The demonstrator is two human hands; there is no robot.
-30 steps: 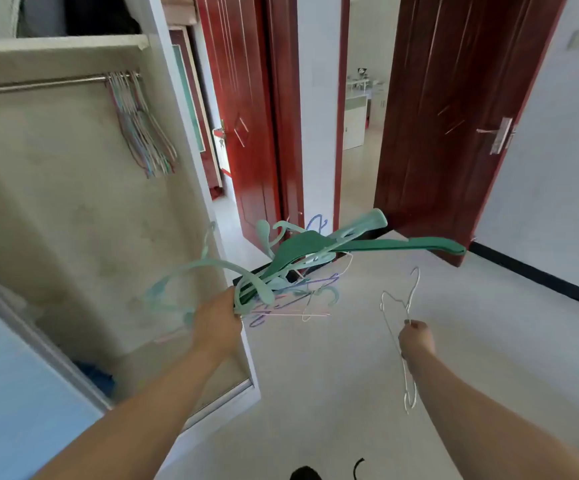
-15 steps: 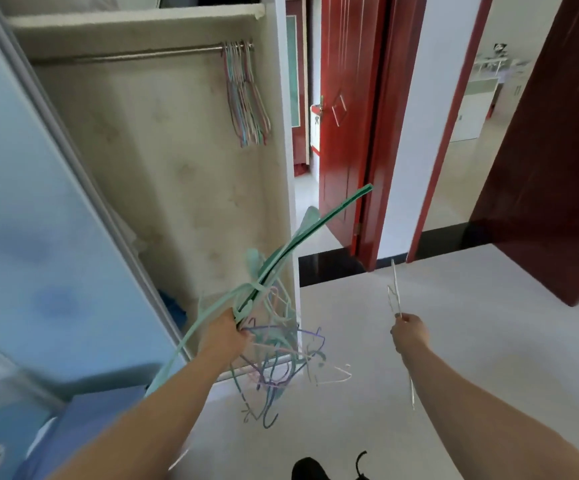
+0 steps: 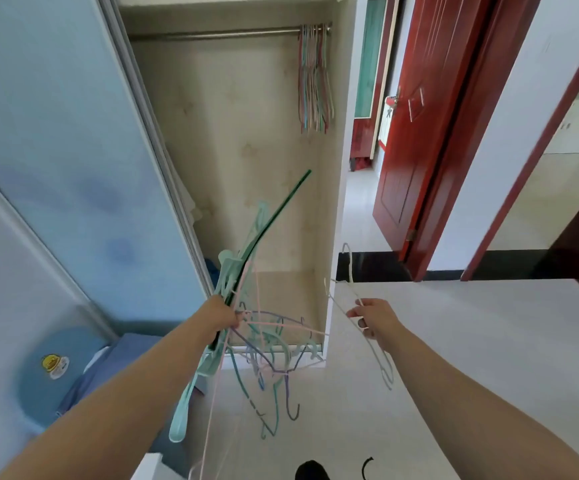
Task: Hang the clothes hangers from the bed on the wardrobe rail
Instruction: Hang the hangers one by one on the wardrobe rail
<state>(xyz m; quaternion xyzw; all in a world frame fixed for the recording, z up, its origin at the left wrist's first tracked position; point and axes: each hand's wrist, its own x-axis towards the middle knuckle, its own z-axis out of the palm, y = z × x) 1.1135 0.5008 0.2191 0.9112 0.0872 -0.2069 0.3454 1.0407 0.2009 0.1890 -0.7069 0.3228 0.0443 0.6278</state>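
My left hand (image 3: 224, 315) grips a tangled bundle of hangers (image 3: 246, 271), green and mint plastic ones plus thin pink, purple and teal wire ones that dangle below it. My right hand (image 3: 372, 318) pinches a single white wire hanger (image 3: 350, 271), its hook pointing up. Straight ahead stands the open wardrobe, with its metal rail (image 3: 218, 33) near the top. Several coloured wire hangers (image 3: 314, 77) hang bunched at the rail's right end. Both hands are low, well below the rail.
A pale blue sliding wardrobe door (image 3: 56, 150) fills the left side. A red wooden door (image 3: 419, 116) stands open to the right of the wardrobe's white side panel (image 3: 341, 168). Blue items (image 3: 83, 368) lie at lower left. White floor tiles (image 3: 488, 341) spread on the right.
The view has turned to face the wardrobe opening and come closer. The bundle in my left hand swung more upright. My right hand's white hanger has tilted, with its hook up.
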